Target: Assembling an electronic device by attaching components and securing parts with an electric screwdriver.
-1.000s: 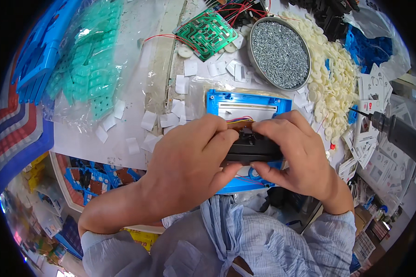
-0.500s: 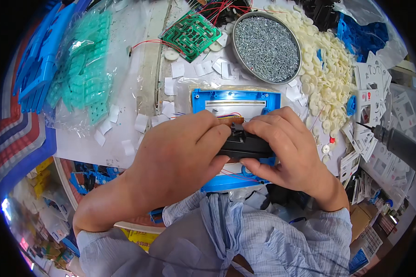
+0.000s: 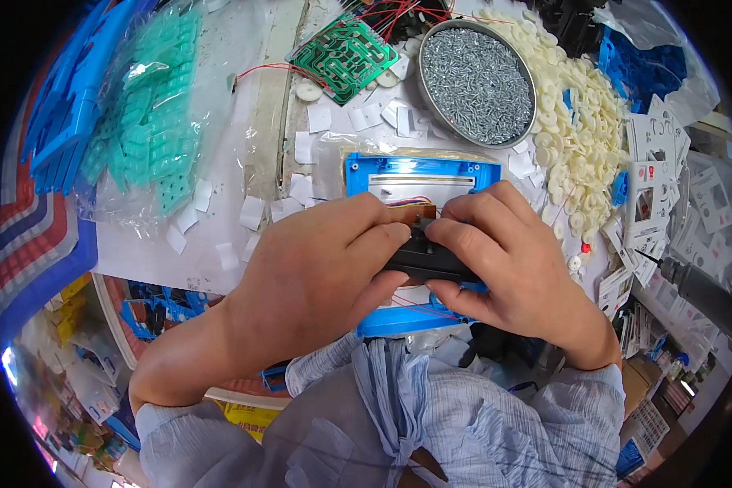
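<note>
Over a crowded bench (image 3: 146,264), a person's L hand (image 3: 309,256) and R hand (image 3: 512,260) are jointly holding a black plastic part (image 3: 427,262), each w/ a narrow pinch: thumbs are bracing the near edge, fingertips are resting on top. The part is sitting btwn the hands, above the middle of a blue frame (image 3: 411,320); whether it's touching the frame, can't tell. Long, low and boxy, it's showing a smooth dark front face, w/ a small raised black fitting standing on top, right btwn the fingertips; its ends are hiding under the fingers.

Just beyond the part, a brown strip (image 3: 419,213) is showing, w/ thin multicolored wires (image 3: 407,201) running along it. Farther past the hands, the frame's far side is bordering a white slotted panel (image 3: 394,192).

Well beyond the hands, a green circuit board (image 3: 344,58) is lying at an angle; to its R, a round metal dish (image 3: 424,77) is holding a heap of small silver screws (image 3: 478,83). Off the R hand, cream discs (image 3: 573,154) are spreading out and a dark tool (image 3: 699,286) w/ a thin tip is pointing inward. Off the L hand, green plastic pieces (image 3: 159,114) are lying in clear bagging.
</note>
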A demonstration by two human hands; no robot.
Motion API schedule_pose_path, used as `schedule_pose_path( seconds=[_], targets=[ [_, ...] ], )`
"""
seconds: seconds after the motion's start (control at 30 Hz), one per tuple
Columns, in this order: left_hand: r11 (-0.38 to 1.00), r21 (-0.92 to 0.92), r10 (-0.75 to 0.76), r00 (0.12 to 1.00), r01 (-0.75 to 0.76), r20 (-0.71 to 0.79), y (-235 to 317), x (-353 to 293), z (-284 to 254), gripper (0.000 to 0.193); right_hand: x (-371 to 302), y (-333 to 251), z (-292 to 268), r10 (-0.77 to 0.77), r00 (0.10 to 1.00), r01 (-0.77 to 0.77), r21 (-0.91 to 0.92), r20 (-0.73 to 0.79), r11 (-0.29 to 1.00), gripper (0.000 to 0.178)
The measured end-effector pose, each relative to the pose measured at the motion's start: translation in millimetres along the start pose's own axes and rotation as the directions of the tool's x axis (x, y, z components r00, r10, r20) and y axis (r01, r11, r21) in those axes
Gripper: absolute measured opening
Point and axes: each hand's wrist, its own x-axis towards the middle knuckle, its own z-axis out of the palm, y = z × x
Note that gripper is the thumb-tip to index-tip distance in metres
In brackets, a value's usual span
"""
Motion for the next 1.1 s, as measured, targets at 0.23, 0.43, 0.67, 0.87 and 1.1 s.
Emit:
schedule_pose_path(
  seconds=[0.23, 0.43, 0.67, 0.87, 1.1],
  targets=[
    [0.999, 0.019, -0.051, 0.998, 0.051, 0.022, 3, -5, 4, 0.046, 5, -17, -6, 0.034, 0.997, -0.021, -0.192, 0.065, 0.981, 0.048],
    [0.992, -0.102, -0.081, 0.997, 0.08, -0.008, -1, -5, 5, 0.035, 10, -23, -13, 0.095, 0.987, -0.08, -0.117, 0.127, 0.99, 0.058],
    [0.997, -0.079, 0.03, 0.994, -0.021, 0.109, -18, 17, -14, 0.018, 10, -12, -13, 0.073, 0.994, -0.075, 0.015, 0.083, 0.997, 0.059],
    [0.997, -0.069, -0.011, 0.989, 0.021, 0.148, -10, 24, -19, 0.013, 7, -9, -11, 0.053, 0.996, -0.055, 0.022, 0.072, 0.998, 0.058],
    [1.0, -0.011, -0.026, 0.989, 0.028, 0.148, -9, 21, -18, 0.017, 5, -4, -8, 0.03, 0.998, -0.032, 0.038, 0.05, 0.999, 0.056]
  ],
)
